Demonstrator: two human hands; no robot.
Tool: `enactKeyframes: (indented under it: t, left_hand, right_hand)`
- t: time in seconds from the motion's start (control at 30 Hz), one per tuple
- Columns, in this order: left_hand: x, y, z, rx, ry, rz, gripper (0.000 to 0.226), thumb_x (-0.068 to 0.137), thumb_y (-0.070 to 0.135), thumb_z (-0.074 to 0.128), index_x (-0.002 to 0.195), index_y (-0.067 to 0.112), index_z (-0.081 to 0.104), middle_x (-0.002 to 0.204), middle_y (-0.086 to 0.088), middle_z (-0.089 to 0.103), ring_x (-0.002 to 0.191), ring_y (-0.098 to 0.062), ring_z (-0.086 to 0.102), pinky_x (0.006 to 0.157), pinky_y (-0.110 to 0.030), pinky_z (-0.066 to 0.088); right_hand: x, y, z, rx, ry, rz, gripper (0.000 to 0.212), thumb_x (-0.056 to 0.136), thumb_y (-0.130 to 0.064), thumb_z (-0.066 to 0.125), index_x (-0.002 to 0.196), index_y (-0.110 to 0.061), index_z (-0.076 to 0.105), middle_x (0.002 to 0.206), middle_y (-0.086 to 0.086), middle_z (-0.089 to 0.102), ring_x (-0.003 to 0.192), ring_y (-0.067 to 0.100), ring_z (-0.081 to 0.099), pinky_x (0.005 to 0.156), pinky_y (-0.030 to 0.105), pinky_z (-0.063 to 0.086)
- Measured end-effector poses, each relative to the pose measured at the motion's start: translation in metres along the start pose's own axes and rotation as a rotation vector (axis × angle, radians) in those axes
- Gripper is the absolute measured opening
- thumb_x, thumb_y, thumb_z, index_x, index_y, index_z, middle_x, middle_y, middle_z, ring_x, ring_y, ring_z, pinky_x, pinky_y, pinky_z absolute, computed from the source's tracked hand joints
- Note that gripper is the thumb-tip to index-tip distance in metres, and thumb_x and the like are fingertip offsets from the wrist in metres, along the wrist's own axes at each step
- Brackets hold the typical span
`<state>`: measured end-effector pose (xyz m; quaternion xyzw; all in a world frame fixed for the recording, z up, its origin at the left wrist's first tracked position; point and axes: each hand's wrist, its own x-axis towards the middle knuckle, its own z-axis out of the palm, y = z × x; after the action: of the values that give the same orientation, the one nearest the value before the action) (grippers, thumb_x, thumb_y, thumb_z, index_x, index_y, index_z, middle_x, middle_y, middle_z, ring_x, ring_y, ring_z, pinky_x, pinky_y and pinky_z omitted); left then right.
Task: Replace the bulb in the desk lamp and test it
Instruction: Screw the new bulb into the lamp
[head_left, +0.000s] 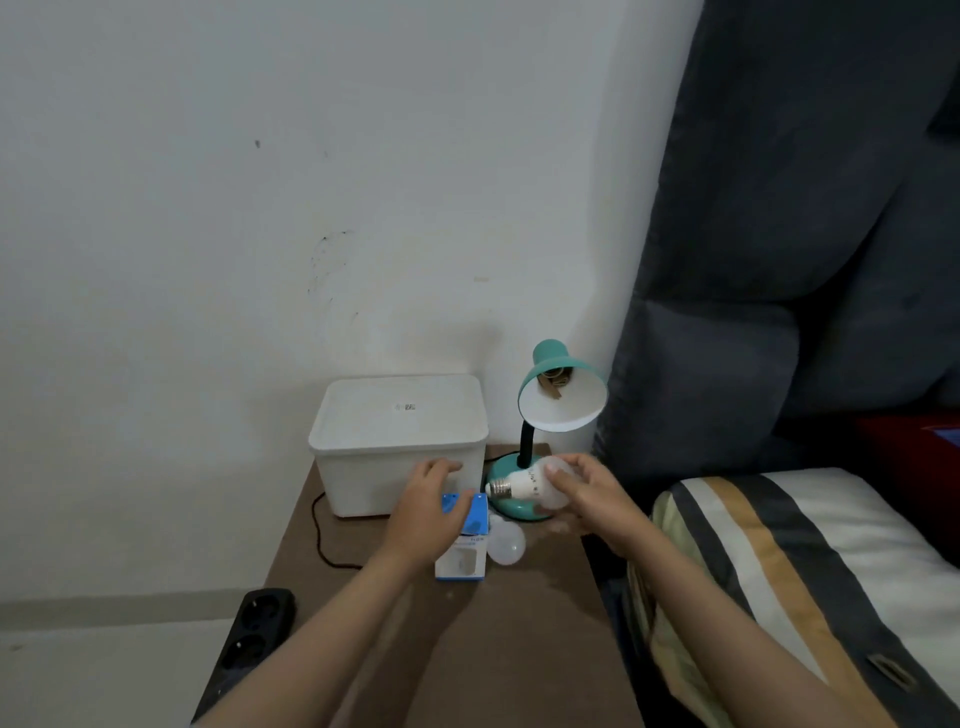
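Note:
A teal desk lamp (561, 400) stands at the back of a brown table (493, 623), its shade tilted toward me and its socket empty. My right hand (589, 493) holds a white bulb (524, 486) sideways, screw base pointing left, just in front of the lamp's base. My left hand (428, 512) rests on a blue and white bulb box (465, 540) lying on the table. A second white bulb (506, 543) lies on the table next to the box.
A white lidded bin (400, 441) stands at the back left of the table. The lamp's black cord (319, 530) runs down its left side. A black power strip (249, 639) lies off the table's left edge. A bed with a striped cover (779, 571) is at the right.

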<state>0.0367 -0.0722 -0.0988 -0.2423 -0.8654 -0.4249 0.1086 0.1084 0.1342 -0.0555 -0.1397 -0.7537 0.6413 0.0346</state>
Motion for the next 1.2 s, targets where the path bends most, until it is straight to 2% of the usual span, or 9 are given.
enactKeyframes:
  t: [0.07,0.13,0.27,0.37,0.5,0.73,0.93,1.0,1.2]
  left_hand:
    - [0.011,0.017,-0.003,-0.020,0.011,0.056,0.035,0.086,0.025,0.061,0.119,0.016,0.053,0.121,-0.001,0.051,0.106,-0.013,0.053,0.087,-0.023,0.041]
    - [0.024,0.033,-0.004,-0.035,0.012,0.110,0.036,0.087,0.026,0.060,0.121,0.017,0.053,0.124,-0.001,0.049,0.110,-0.013,0.052,0.092,-0.024,0.041]
    - [0.049,0.059,-0.006,-0.063,0.024,0.190,0.034,0.087,0.025,0.060,0.120,0.017,0.054,0.124,-0.001,0.050,0.110,-0.013,0.052,0.093,-0.024,0.041]
    - [0.067,0.070,-0.004,-0.053,0.029,0.219,0.033,0.087,0.023,0.061,0.119,0.017,0.057,0.122,-0.002,0.052,0.111,-0.014,0.052,0.092,-0.023,0.040]
    - [0.086,0.075,0.003,-0.025,0.019,0.247,0.030,0.087,0.018,0.060,0.117,0.018,0.060,0.125,-0.003,0.052,0.116,-0.014,0.050,0.092,-0.019,0.035]
    - [0.103,0.076,0.014,-0.042,0.022,0.286,0.024,0.087,0.009,0.059,0.109,0.019,0.065,0.130,-0.005,0.051,0.119,-0.015,0.050,0.092,-0.018,0.035]
    - [0.113,0.072,0.019,-0.043,0.031,0.342,0.031,0.084,0.000,0.058,0.109,0.018,0.066,0.129,-0.007,0.058,0.118,-0.018,0.054,0.099,-0.030,0.044]
    - [0.115,0.072,0.020,-0.060,0.058,0.355,0.035,0.080,-0.006,0.057,0.107,0.015,0.067,0.115,-0.006,0.066,0.106,-0.020,0.062,0.092,-0.039,0.050]
    - [0.117,0.074,0.021,-0.108,0.071,0.338,0.039,0.076,-0.011,0.057,0.101,0.016,0.070,0.101,-0.005,0.071,0.092,-0.018,0.065,0.083,-0.036,0.054]
  right_hand:
    - [-0.007,-0.009,-0.010,-0.008,0.034,-0.039,0.025,0.093,-0.034,0.054,0.116,-0.024,0.048,0.106,0.014,0.062,0.064,0.027,0.070,0.050,0.034,0.057]
    - [-0.010,-0.013,-0.016,-0.025,0.116,-0.132,0.025,0.092,-0.032,0.055,0.115,-0.028,0.047,0.097,0.014,0.061,0.051,0.022,0.063,0.047,0.036,0.057]
    - [-0.005,-0.009,-0.023,-0.012,0.261,-0.285,0.037,0.084,-0.014,0.065,0.109,-0.037,0.050,0.114,0.009,0.052,0.079,0.028,0.068,0.059,0.032,0.059]
    - [0.002,-0.004,-0.026,-0.115,0.320,-0.383,0.047,0.076,-0.021,0.068,0.110,-0.047,0.046,0.122,0.008,0.046,0.092,0.025,0.065,0.073,0.035,0.059]
    - [0.013,-0.005,-0.019,-0.249,0.482,-0.531,0.048,0.077,-0.025,0.074,0.115,-0.035,0.048,0.115,-0.001,0.051,0.096,0.008,0.058,0.077,0.026,0.054]
    - [0.043,-0.007,-0.006,-0.285,0.586,-0.643,0.047,0.077,-0.015,0.075,0.118,-0.025,0.053,0.118,0.000,0.047,0.106,0.009,0.051,0.090,0.028,0.049]
    - [0.061,-0.009,0.009,-0.318,0.710,-0.696,0.046,0.076,-0.009,0.075,0.119,-0.013,0.057,0.119,0.013,0.041,0.101,0.013,0.049,0.086,-0.002,0.035]
    - [0.062,-0.011,0.015,-0.339,0.732,-0.692,0.046,0.076,-0.010,0.075,0.118,-0.013,0.058,0.119,0.014,0.042,0.097,0.011,0.047,0.080,0.006,0.042]
    - [0.065,-0.009,0.022,-0.289,0.769,-0.617,0.048,0.076,-0.019,0.077,0.119,-0.012,0.058,0.114,0.012,0.046,0.089,0.015,0.054,0.069,0.026,0.052]
